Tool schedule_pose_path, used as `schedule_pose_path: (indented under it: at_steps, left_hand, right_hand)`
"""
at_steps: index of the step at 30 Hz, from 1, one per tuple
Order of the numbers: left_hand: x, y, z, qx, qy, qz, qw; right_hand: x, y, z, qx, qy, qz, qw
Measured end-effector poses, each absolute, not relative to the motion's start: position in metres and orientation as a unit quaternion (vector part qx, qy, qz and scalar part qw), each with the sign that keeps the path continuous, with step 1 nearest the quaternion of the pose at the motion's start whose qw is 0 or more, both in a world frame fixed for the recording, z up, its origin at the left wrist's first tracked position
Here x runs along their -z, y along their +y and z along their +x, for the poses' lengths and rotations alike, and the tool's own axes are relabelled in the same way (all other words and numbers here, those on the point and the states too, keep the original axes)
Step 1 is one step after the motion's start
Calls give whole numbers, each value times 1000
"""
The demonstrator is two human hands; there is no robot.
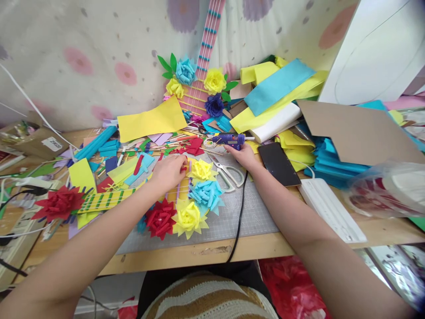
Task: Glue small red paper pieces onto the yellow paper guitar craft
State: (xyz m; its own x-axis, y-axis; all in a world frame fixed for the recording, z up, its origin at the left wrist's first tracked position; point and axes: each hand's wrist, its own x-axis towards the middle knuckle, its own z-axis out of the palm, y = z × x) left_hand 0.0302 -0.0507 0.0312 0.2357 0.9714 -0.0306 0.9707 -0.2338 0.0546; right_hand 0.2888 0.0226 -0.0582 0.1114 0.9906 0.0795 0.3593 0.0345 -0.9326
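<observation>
A flat craft guitar [113, 199] lies on the grey cutting mat [255, 217], its yellow neck pointing left. Paper flowers sit on its body: a red flower [160, 218], a blue flower [206, 195] and two yellow ones. My left hand [170, 172] is closed at the body's upper edge, fingertips together. A bit of red shows at those fingertips, too small to name. In my right hand [244, 156] is a blue hot glue gun [229, 141], nozzle to the left, just above the mat. Scissors [227, 172] lie partly opened between the hands.
Paper scraps and sticks cover the table's back. A pink craft guitar [199, 84] leans on the curtain. Right of my right hand lie a black phone [279, 163], a white case [332, 210] and brown cardboard [361, 133]. A black cable [239, 221] crosses the table's front edge.
</observation>
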Motion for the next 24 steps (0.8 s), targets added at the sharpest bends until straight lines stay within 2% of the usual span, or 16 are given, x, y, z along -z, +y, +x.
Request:
schedule_pose_path:
  at_steps: [3, 5, 8, 11, 17, 24]
  left_hand:
    - [-32, -51, 28, -56, 658, 749, 65]
    - [-32, -50, 25, -132, 678, 714, 111]
    - [-34, -48, 18, -276, 683, 633, 237]
    - [-36, -50, 13, -356, 682, 521, 368]
    - [-41, -58, 6, -393, 657, 409, 496]
    - [-38, -60, 4, -399, 636, 365, 550]
  right_hand:
    - [56, 22, 288, -348, -571, -598, 441]
    - [56, 22, 288, -343, -576, -598, 439]
    - [58, 23, 288, -336, -578, -615, 420]
    - [59, 23, 289, -307, -576, -652, 385]
    - [59, 20, 291, -250, -628, -666, 314]
    - [57, 17, 291, -241, -642, -670, 284]
